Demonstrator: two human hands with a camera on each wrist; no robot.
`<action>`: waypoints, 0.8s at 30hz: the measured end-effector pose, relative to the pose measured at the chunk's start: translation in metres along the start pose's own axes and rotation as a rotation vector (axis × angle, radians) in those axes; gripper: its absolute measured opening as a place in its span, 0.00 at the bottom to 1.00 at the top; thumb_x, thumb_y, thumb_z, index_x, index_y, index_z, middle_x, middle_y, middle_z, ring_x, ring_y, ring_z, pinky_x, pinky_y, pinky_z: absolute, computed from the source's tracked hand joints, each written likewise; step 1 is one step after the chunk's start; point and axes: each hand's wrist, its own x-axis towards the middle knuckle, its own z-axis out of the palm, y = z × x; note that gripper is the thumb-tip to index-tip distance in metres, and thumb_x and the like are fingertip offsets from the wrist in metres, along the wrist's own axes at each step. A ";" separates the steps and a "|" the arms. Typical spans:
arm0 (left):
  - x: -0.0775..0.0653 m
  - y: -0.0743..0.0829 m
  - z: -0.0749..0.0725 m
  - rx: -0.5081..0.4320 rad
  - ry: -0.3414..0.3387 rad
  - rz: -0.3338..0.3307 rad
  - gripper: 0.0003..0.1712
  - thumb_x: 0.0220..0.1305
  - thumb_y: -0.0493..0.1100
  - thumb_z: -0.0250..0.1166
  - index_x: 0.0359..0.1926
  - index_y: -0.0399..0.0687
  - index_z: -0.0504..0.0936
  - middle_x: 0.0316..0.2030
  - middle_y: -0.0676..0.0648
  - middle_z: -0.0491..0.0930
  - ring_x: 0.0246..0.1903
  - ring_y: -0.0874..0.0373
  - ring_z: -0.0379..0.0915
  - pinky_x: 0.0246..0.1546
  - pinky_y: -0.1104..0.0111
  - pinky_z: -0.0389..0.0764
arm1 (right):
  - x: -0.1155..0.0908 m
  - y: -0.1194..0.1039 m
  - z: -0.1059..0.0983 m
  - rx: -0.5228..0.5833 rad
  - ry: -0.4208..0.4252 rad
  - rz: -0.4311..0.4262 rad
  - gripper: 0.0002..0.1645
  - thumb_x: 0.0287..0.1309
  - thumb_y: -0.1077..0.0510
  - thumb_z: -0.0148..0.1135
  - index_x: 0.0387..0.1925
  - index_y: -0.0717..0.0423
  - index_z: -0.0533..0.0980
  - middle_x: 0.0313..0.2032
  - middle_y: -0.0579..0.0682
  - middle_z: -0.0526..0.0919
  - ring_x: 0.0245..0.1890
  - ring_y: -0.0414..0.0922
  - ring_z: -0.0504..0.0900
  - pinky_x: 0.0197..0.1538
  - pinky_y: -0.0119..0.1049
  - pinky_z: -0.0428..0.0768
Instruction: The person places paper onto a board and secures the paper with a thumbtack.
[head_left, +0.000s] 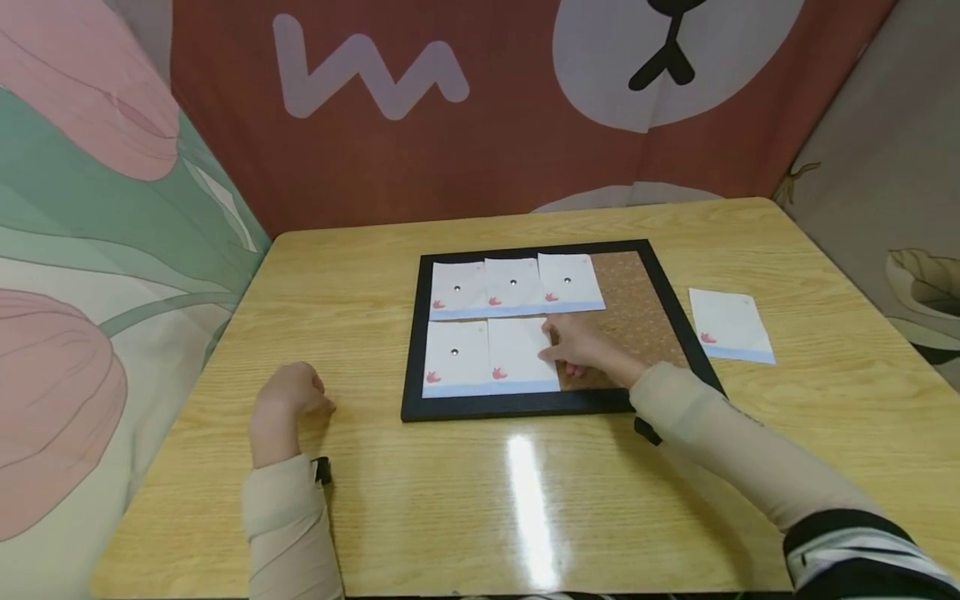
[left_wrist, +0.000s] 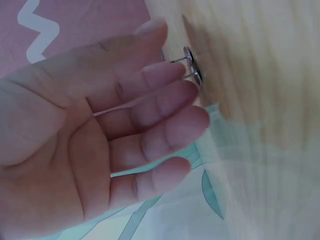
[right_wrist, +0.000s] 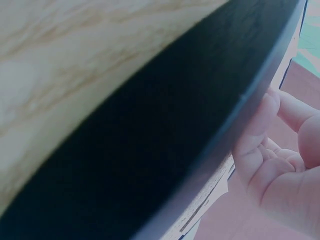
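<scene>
My right hand reaches over a black-framed corkboard. Its thumb and index finger pinch the right edge of a white note sheet in the lower row, which shows no pin. The right wrist view has the curled fingers partly behind the dark frame. To the left of the board, my left hand rests on the table with loosely bent fingers. In the left wrist view, two thumbtacks lie on the table close to its fingertips; whether they touch is unclear.
Three pinned sheets line the board's top row, and another pinned sheet sits at lower left. A loose sheet lies on the wooden table right of the board. A printed cloth hangs behind.
</scene>
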 end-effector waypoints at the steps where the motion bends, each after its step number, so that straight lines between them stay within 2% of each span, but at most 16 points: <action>1: 0.000 0.000 0.000 -0.001 -0.008 -0.005 0.16 0.49 0.40 0.66 0.34 0.29 0.75 0.33 0.36 0.75 0.32 0.46 0.71 0.31 0.57 0.72 | 0.000 0.000 0.000 -0.001 0.000 0.000 0.24 0.54 0.58 0.61 0.51 0.63 0.65 0.21 0.55 0.74 0.13 0.43 0.73 0.17 0.33 0.74; 5: 0.004 -0.003 0.001 -0.022 -0.028 0.007 0.12 0.51 0.39 0.65 0.20 0.37 0.72 0.19 0.46 0.69 0.19 0.56 0.64 0.21 0.65 0.67 | 0.000 0.000 0.001 -0.002 0.006 -0.009 0.21 0.54 0.59 0.60 0.47 0.63 0.66 0.21 0.55 0.74 0.13 0.43 0.73 0.17 0.33 0.74; 9: 0.009 -0.005 0.002 -0.032 -0.050 0.029 0.23 0.52 0.37 0.64 0.09 0.48 0.61 0.09 0.53 0.56 0.11 0.62 0.51 0.15 0.71 0.59 | 0.000 0.000 0.001 -0.001 0.009 -0.009 0.19 0.54 0.59 0.61 0.44 0.62 0.66 0.22 0.55 0.74 0.12 0.43 0.73 0.17 0.33 0.73; 12: 0.011 -0.005 0.002 -0.025 -0.064 0.036 0.19 0.51 0.37 0.64 0.11 0.45 0.65 0.10 0.53 0.60 0.11 0.63 0.55 0.16 0.71 0.61 | 0.000 0.000 0.002 -0.001 0.010 -0.008 0.18 0.54 0.59 0.61 0.43 0.62 0.66 0.22 0.55 0.73 0.12 0.42 0.72 0.16 0.33 0.73; 17: 0.013 -0.005 0.001 -0.017 -0.083 0.044 0.09 0.50 0.37 0.65 0.21 0.37 0.74 0.16 0.48 0.69 0.15 0.59 0.64 0.21 0.68 0.67 | 0.001 0.000 0.002 0.000 0.012 -0.004 0.18 0.54 0.58 0.61 0.43 0.61 0.66 0.23 0.55 0.73 0.12 0.42 0.72 0.16 0.33 0.73; 24: 0.016 -0.004 0.000 -0.009 -0.061 0.067 0.12 0.45 0.29 0.58 0.10 0.42 0.70 0.09 0.52 0.65 0.11 0.62 0.60 0.16 0.72 0.64 | 0.002 0.002 0.002 0.004 0.013 -0.015 0.25 0.54 0.59 0.61 0.51 0.63 0.65 0.24 0.55 0.73 0.13 0.42 0.73 0.17 0.33 0.74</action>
